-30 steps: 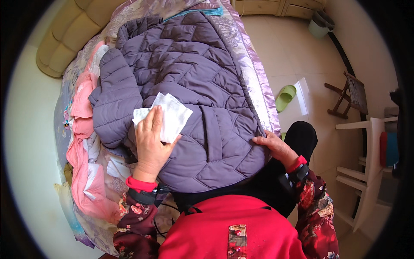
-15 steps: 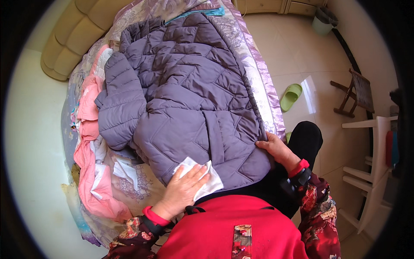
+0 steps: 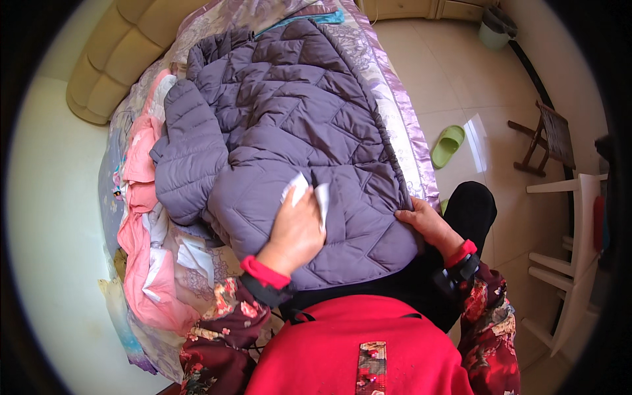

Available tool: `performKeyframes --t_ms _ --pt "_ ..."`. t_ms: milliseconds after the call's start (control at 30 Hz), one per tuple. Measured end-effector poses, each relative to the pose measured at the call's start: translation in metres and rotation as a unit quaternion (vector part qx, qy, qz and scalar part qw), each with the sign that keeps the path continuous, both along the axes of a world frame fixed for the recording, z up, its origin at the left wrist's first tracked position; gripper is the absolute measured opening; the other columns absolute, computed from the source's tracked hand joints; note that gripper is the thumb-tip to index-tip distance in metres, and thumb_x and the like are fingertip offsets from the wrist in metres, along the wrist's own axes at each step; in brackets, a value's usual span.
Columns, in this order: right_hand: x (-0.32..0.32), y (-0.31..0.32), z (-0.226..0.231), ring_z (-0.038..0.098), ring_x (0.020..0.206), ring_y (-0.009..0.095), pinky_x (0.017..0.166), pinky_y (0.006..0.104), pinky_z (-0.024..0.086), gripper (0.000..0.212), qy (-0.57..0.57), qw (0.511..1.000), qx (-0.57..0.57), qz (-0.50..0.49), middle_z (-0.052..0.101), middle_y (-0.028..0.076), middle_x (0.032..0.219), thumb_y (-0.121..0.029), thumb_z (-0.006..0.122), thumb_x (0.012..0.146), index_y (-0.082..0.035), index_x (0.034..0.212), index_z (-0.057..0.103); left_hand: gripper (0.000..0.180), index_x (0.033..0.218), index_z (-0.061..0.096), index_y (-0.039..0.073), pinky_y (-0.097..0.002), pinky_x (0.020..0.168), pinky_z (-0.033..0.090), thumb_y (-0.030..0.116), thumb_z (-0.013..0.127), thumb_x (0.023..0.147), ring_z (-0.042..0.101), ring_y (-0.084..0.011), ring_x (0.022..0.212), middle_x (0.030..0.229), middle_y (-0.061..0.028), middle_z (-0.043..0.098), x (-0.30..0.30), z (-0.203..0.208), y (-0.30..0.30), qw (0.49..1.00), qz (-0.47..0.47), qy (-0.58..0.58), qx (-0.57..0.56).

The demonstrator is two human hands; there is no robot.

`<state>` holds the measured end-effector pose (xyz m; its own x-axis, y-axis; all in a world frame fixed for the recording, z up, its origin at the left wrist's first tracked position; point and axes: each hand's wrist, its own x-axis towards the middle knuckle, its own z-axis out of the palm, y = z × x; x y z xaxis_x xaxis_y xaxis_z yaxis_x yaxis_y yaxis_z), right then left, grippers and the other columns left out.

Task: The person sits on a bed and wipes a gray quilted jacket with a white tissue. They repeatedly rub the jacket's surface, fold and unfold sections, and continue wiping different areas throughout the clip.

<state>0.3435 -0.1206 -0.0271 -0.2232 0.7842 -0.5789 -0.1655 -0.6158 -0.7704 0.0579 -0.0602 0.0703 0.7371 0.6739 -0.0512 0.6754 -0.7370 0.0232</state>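
Observation:
A grey-purple quilted puffer jacket (image 3: 289, 118) lies spread over the bed, its hem close to my lap. My left hand (image 3: 299, 227) is closed around a crumpled white wipe (image 3: 322, 201) on the lower part of the jacket, beside the pocket strip. Parts of the wipe stick out past the fingers; the rest is hidden in the hand. At the jacket's lower right edge, my right hand (image 3: 428, 224) grips the zip-side border between thumb and fingers.
Pink clothing (image 3: 141, 263) lies bunched along the bed's left side, with another white wipe (image 3: 195, 257) near it. To the right on the tiled floor are a green slipper (image 3: 447, 146), a wooden folding stool (image 3: 546, 141), a white chair (image 3: 573, 257) and a bin (image 3: 495, 29).
My left hand has moved up and slightly right over the jacket, and its flat fingers have closed, bunching up the wipe. My right hand stays on the jacket's edge.

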Motion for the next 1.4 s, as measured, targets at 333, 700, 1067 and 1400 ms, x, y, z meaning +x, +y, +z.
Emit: performKeyframes --t_ms 333,700,1067,1400 --pt "0.002 -0.005 -0.007 0.06 0.087 0.011 0.08 0.0283 0.051 0.028 -0.071 0.994 0.045 0.077 0.065 0.003 0.102 -0.008 0.06 0.092 0.001 0.118 0.058 0.038 0.114 0.061 -0.003 -0.0552 0.108 0.028 0.023 0.057 0.086 0.051 -0.0287 0.121 0.118 -0.0157 0.061 -0.016 0.061 -0.038 0.992 -0.02 -0.006 -0.122" --pt "0.008 -0.003 -0.002 0.058 0.089 0.01 0.082 0.0272 0.05 0.029 -0.076 0.995 0.038 0.049 0.065 0.003 0.102 -0.009 0.06 0.091 0.002 0.119 0.057 0.053 0.125 0.054 -0.007 -0.0579 0.11 0.022 0.022 0.056 0.081 0.047 -0.0295 0.126 0.128 -0.0188 0.056 -0.001 0.011 0.025 0.99 0.011 0.124 0.061" --pt "0.001 -0.007 -0.004 0.058 0.09 0.012 0.085 0.0281 0.049 0.031 -0.024 0.99 0.082 0.109 0.065 0.003 0.1 -0.009 0.061 0.09 0.003 0.118 0.058 0.028 0.104 0.062 -0.003 -0.0495 0.104 0.035 0.017 0.056 0.085 0.058 -0.0341 0.105 0.104 -0.0184 0.063 -0.018 0.058 -0.053 0.963 0.023 -0.111 -0.245" --pt "0.005 -0.003 0.013 0.058 0.088 0.01 0.081 0.0269 0.05 0.027 0.003 0.998 0.019 0.056 0.065 0.002 0.098 -0.01 0.06 0.091 0.002 0.115 0.059 0.055 0.141 0.037 0.0 -0.0573 0.111 0.019 0.03 0.047 0.096 0.027 -0.0315 0.141 0.152 -0.0182 0.028 0.047 0.002 -0.004 0.994 0.019 -0.008 -0.107"
